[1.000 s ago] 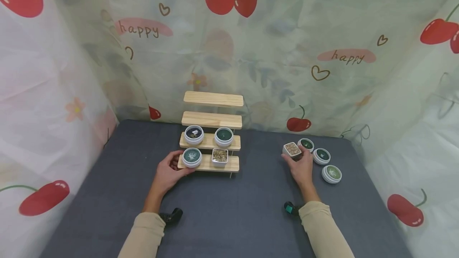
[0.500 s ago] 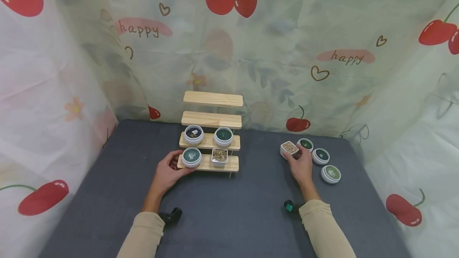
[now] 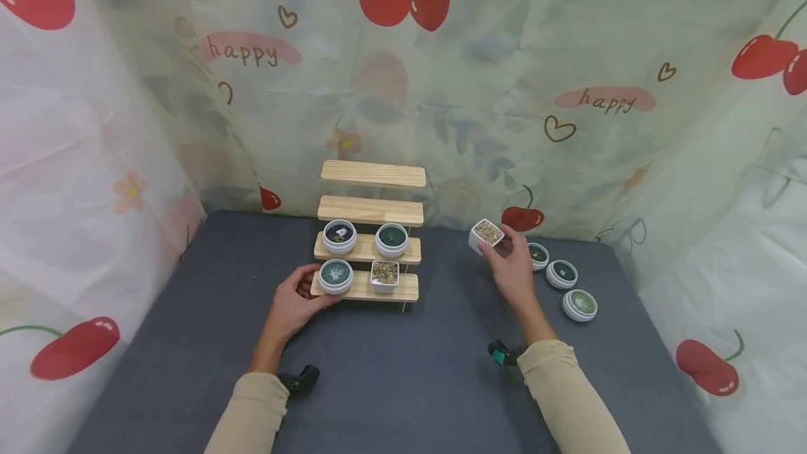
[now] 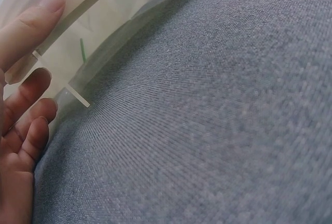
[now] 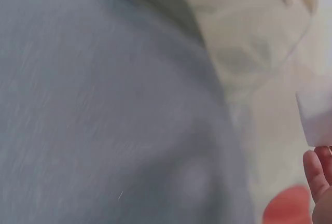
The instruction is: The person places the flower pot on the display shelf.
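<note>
A tiered wooden rack point(image 3: 372, 211) stands at the back of the table. Its lowest board carries a white round tin point(image 3: 336, 277) with blue-green contents and a square white pot point(image 3: 384, 276) of brownish bits. My left hand point(image 3: 295, 305) grips the left end of that board, close to the tin; in the left wrist view the thumb point(image 4: 33, 24) lies along the board's edge. Right of the rack, my right hand point(image 3: 513, 268) holds another square white pot point(image 3: 487, 235) with tan bits, raised above the table and pinched between thumb and fingers.
Two more round tins, one dark point(image 3: 340, 236) and one green point(image 3: 391, 239), sit on the second board. Beyond my right hand stand three round tins: one dark green point(image 3: 537, 256), one teal point(image 3: 562, 274), one pale green point(image 3: 579, 305). A printed curtain point(image 3: 466, 90) surrounds the table.
My right hand has lifted the square pot and carried it leftward, away from the round tins and toward the rack. The left hand keeps its place on the rack.
</note>
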`<state>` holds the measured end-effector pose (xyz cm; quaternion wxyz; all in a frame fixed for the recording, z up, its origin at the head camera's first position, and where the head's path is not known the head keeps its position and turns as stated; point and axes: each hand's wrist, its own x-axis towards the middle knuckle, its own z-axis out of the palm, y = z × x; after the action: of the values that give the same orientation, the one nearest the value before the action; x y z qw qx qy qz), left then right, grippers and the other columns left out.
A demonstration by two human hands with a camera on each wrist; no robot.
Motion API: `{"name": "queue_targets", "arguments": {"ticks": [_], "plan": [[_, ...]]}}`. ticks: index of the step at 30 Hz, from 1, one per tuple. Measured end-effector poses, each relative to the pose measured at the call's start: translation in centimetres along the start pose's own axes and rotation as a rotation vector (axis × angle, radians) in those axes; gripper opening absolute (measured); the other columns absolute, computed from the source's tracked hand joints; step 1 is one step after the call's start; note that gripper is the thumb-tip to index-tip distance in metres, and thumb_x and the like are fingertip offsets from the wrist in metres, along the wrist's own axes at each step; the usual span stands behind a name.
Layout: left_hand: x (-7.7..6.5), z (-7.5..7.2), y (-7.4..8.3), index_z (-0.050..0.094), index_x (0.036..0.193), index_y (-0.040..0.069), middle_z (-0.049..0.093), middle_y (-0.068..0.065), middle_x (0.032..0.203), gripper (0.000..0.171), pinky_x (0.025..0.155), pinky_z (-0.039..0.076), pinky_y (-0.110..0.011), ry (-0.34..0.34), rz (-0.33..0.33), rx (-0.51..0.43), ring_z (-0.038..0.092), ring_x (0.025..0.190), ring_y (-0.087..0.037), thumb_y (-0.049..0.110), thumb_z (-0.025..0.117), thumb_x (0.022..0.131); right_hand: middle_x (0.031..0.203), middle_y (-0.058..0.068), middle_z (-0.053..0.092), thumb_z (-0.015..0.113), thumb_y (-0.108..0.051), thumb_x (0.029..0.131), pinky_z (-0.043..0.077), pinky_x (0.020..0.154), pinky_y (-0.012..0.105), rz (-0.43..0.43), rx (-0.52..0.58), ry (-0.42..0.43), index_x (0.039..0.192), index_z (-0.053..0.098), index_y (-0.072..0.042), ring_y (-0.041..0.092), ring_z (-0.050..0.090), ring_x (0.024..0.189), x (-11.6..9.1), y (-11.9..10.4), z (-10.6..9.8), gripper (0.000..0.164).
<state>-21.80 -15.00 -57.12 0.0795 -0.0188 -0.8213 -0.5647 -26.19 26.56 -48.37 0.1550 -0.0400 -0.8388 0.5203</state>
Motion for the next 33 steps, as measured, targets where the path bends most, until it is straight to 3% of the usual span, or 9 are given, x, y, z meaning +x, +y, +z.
{"name": "queue_targets", "arguments": {"ticks": [3, 11, 24, 33], "plan": [[0.0, 0.0, 0.0, 0.062, 0.132, 0.017, 0.063, -0.007, 0.099, 0.071, 0.067, 0.046, -0.021, -0.003, 0.002, 0.002, 0.056, 0.078, -0.014, 0.029, 0.095, 0.071, 0.138, 0.022, 0.050, 0.075, -0.016, 0.094, 0.045, 0.079, 0.003, -0.013, 0.085, -0.026, 0.148, 0.045, -0.001, 0.034, 0.058, 0.123, 0.1, -1.9, 0.7, 0.064], [-0.1, 0.2, 0.1, 0.062, 0.132, 0.017, 0.063, -0.006, 0.099, 0.071, 0.067, 0.046, -0.021, -0.007, 0.001, 0.003, 0.056, 0.078, -0.014, 0.030, 0.095, 0.071, 0.138, 0.021, 0.055, 0.075, -0.013, 0.093, 0.047, 0.085, 0.011, -0.073, 0.167, -0.105, 0.149, 0.043, 0.000, 0.032, 0.058, 0.122, -0.1, -6.4, 2.7, 0.065], [0.0, 0.0, 0.1, 0.062, 0.132, 0.015, 0.064, -0.007, 0.099, 0.071, 0.067, 0.046, -0.021, -0.005, 0.017, 0.002, 0.056, 0.077, -0.012, 0.027, 0.095, 0.071, 0.133, 0.020, 0.059, 0.077, -0.013, 0.092, 0.052, 0.104, 0.044, -0.139, 0.245, -0.246, 0.145, 0.048, 0.000, 0.033, 0.061, 0.123, 0.0, -11.2, 6.3, 0.062], [0.1, 0.0, 0.2, 0.062, 0.131, 0.016, 0.064, -0.007, 0.099, 0.071, 0.068, 0.046, -0.021, 0.003, -0.008, -0.003, 0.056, 0.079, -0.014, 0.029, 0.096, 0.070, 0.132, 0.020, 0.059, 0.077, -0.013, 0.092, 0.051, 0.105, 0.045, -0.155, 0.254, -0.316, 0.145, 0.049, -0.002, 0.034, 0.060, 0.124, 1.1, -13.7, 9.3, 0.061]]}}
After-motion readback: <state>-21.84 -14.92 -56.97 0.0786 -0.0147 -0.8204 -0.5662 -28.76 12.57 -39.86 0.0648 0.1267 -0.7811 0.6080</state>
